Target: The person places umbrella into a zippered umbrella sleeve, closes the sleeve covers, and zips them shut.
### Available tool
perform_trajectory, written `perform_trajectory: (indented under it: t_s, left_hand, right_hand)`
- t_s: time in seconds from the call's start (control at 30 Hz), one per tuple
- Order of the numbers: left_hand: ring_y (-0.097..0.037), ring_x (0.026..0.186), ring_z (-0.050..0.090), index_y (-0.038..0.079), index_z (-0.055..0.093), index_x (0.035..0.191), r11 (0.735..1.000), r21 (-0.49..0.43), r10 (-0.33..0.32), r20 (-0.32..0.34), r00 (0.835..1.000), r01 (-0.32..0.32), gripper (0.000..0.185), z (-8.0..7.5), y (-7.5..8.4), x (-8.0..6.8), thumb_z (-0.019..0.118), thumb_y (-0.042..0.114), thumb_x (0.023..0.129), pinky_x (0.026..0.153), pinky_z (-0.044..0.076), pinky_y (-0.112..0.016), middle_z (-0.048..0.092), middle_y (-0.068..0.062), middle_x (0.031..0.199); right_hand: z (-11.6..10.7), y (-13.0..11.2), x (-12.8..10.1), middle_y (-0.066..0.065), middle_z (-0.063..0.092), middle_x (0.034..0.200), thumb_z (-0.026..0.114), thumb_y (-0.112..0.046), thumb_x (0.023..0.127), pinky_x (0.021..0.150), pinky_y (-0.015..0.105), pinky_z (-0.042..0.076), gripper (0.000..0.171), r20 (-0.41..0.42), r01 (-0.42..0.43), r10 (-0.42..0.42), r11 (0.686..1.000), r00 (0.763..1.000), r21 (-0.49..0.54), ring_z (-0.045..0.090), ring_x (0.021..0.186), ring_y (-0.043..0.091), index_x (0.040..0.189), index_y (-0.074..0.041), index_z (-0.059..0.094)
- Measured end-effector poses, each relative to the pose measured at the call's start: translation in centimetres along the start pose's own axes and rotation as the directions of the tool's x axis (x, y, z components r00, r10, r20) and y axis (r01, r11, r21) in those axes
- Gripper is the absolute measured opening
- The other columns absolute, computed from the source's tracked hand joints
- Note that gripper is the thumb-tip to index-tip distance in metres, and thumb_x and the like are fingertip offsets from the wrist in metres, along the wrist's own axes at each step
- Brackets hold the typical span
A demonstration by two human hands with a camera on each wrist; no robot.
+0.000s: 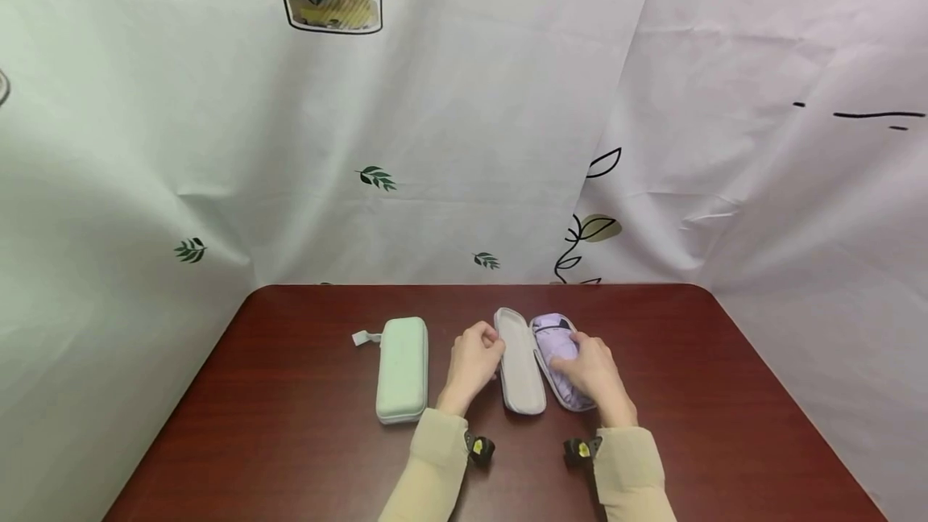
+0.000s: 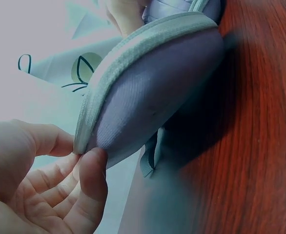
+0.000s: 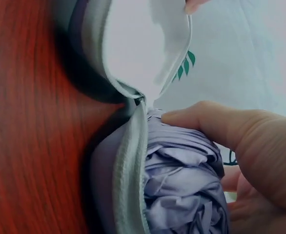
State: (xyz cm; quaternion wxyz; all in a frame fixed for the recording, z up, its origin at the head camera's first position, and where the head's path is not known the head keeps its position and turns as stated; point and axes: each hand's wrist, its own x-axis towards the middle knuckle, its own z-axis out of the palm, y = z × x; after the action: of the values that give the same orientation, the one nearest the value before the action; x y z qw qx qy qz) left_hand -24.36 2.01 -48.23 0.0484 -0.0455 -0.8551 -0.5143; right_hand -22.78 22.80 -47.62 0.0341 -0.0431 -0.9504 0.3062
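A purple zip case lies unfolded on the table, its pale-lined lid [image 1: 522, 369] to the left and its filled half to the right. My left hand [image 1: 474, 361] pinches the lid's outer edge between thumb and fingers; in the left wrist view the lid's purple outside [image 2: 153, 92] tilts up from the wood. In the filled half sits a folded purple umbrella [image 1: 553, 342], its pleated cloth [image 3: 182, 180] bunched above the zip rim. My right hand [image 1: 596, 369] grips across the umbrella, thumb on the side toward the lid and the other fingers on the far side, partly hidden.
A closed mint-green case [image 1: 402, 369] with a pale strap [image 1: 366, 337] lies left of my left hand. The dark red table [image 1: 275, 393] meets a white printed curtain [image 1: 449, 103] at the back and both sides. A small dark camera sits at each wrist.
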Motion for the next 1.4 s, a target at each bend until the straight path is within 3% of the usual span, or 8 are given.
perform_trajectory:
  t_s: [0.13,0.27,0.53,0.7,1.03,1.23,1.4]
  left_hand:
    - [-0.011,0.041,0.056,0.011,0.063,0.087,1.0,-0.012,-0.002,0.002,1.0,0.002,0.005,0.0,0.0,0.0,0.062,0.016,0.089,0.046,0.048,-0.028,0.059,0.004,0.062]
    - [-0.015,0.044,0.059,0.01,0.063,0.087,0.999,-0.045,-0.011,0.015,1.0,0.012,0.007,0.1,0.0,-0.1,0.062,0.017,0.09,0.044,0.048,-0.027,0.059,0.004,0.063]
    - [-0.018,0.046,0.06,0.008,0.063,0.087,0.995,-0.097,0.001,0.024,1.0,0.001,0.009,0.2,0.0,-0.1,0.063,0.017,0.091,0.043,0.049,-0.027,0.06,0.001,0.064]
    - [-0.022,0.047,0.062,0.008,0.063,0.087,0.995,-0.099,-0.004,0.027,1.0,0.007,0.01,0.2,-0.1,-0.1,0.063,0.018,0.091,0.042,0.049,-0.028,0.06,0.002,0.063]
    - [-0.022,0.049,0.063,0.008,0.062,0.088,0.992,-0.12,-0.023,0.037,0.999,0.028,0.015,0.4,-0.1,0.0,0.063,0.022,0.093,0.044,0.05,-0.028,0.06,0.0,0.064]
    - [-0.02,0.05,0.062,0.008,0.06,0.088,0.99,-0.138,-0.025,0.057,0.998,0.033,0.017,0.5,-0.2,0.1,0.062,0.024,0.094,0.045,0.051,-0.031,0.06,-0.001,0.064]
    - [-0.018,0.047,0.06,0.008,0.057,0.088,0.974,-0.225,0.015,0.117,0.993,0.012,0.021,0.8,-0.5,0.1,0.062,0.027,0.096,0.048,0.053,-0.038,0.057,-0.004,0.065]
  right_hand:
    - [-0.4,0.2,-0.1,0.033,0.057,0.121,0.071,-0.027,0.08,0.092,0.056,0.042,0.065,0.0,0.058,-0.058,0.998,0.998,0.039,0.054,0.11,0.046,0.131,0.009,0.053]
    - [-1.3,1.2,0.1,0.027,0.061,0.12,0.067,-0.029,0.089,0.092,0.053,0.043,0.054,-0.024,0.094,-0.091,0.985,0.996,0.141,0.057,0.11,0.041,0.13,0.005,0.057]
    - [-2.4,4.2,1.9,0.013,0.069,0.101,0.063,-0.022,0.095,0.081,0.038,0.046,0.037,-0.114,0.102,-0.075,0.964,0.991,0.246,0.062,0.091,0.024,0.125,0.0,0.062]
    - [-1.7,5.4,2.6,0.013,0.069,0.095,0.064,-0.016,0.094,0.067,0.03,0.048,0.032,-0.06,0.049,-0.032,0.945,0.998,0.323,0.061,0.075,0.017,0.119,0.004,0.064]
    - [-1.1,7.2,3.5,0.006,0.061,0.072,0.066,-0.011,0.093,0.052,0.028,0.045,0.031,0.066,-0.021,-0.012,0.877,0.998,0.479,0.052,0.058,0.015,0.117,0.008,0.064]
    - [-1.0,7.4,3.6,0.006,0.062,0.072,0.066,-0.008,0.091,0.051,0.028,0.044,0.023,0.071,-0.022,-0.015,0.873,0.997,0.488,0.052,0.058,0.015,0.107,0.008,0.068]
    - [-0.9,7.3,3.5,0.005,0.063,0.073,0.066,-0.006,0.09,0.052,0.028,0.045,0.018,0.059,-0.021,-0.008,0.883,0.998,0.469,0.053,0.059,0.015,0.102,0.007,0.069]
